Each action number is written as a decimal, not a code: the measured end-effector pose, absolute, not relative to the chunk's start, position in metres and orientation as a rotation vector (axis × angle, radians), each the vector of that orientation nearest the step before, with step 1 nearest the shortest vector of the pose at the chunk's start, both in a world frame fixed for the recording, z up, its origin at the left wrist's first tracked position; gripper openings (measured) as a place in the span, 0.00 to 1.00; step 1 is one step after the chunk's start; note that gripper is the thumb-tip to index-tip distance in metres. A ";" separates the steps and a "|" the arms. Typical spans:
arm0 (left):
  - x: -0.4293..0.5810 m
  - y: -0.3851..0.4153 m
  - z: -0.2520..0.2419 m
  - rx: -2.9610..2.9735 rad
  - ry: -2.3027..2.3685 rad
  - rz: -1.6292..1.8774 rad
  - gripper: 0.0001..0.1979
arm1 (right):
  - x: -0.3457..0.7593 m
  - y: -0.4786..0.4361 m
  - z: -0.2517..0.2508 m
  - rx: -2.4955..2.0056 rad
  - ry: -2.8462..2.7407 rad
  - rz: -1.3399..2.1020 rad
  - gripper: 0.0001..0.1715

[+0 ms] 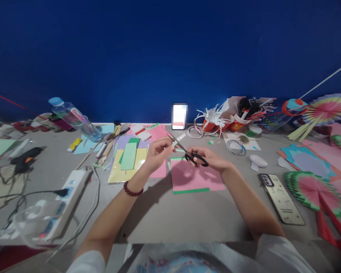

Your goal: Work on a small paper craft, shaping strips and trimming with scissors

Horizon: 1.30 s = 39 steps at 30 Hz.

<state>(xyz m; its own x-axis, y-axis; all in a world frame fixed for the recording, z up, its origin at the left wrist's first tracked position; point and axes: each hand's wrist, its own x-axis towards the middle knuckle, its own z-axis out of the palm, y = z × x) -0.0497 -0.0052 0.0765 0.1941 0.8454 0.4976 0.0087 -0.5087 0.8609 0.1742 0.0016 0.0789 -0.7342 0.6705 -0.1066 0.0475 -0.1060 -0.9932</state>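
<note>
Black-handled scissors (189,156) held in the right hand (208,155), fingers curled about the loops. Blade axis runs away from the wearer and to the left, towards the left hand (158,153). That hand pinches a small pale paper strip (174,144) between thumb and fingertips, just beside the blades; strip-to-blade contact: cannot tell. Pink sheet (196,176), green-edged, lies flat on the table (187,220), below and nearer the wearer than the scissors.
</note>
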 end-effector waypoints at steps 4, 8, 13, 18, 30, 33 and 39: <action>-0.050 -0.005 0.075 1.712 0.803 1.394 0.14 | 0.174 0.001 0.081 -0.802 -1.743 1.891 0.27; -0.050 -0.005 0.075 1.705 0.797 1.390 0.15 | 0.174 0.001 0.081 -0.795 -1.743 1.890 0.26; -0.049 -0.006 0.077 1.710 0.780 1.395 0.14 | 0.174 0.001 0.080 -0.790 -1.744 1.880 0.26; -0.050 -0.006 0.075 1.707 0.792 1.394 0.14 | 0.173 0.000 0.079 -0.801 -1.732 1.884 0.27; -0.049 -0.004 0.076 1.733 0.757 1.422 0.13 | 0.172 0.000 0.081 -0.808 -1.721 1.900 0.26; -0.050 -0.004 0.075 1.732 0.770 1.418 0.14 | 0.171 -0.001 0.082 -0.801 -1.723 1.902 0.27; -0.050 -0.005 0.074 1.736 0.773 1.423 0.13 | 0.171 -0.001 0.081 -0.803 -1.725 1.903 0.26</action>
<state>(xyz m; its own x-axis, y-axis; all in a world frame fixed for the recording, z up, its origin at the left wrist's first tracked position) -0.0501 -0.0047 0.0739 0.1998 0.8256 0.5276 -0.0065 -0.5374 0.8433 0.1707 -0.0008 0.0810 -0.7310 0.6715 -0.1214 0.0552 -0.1191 -0.9913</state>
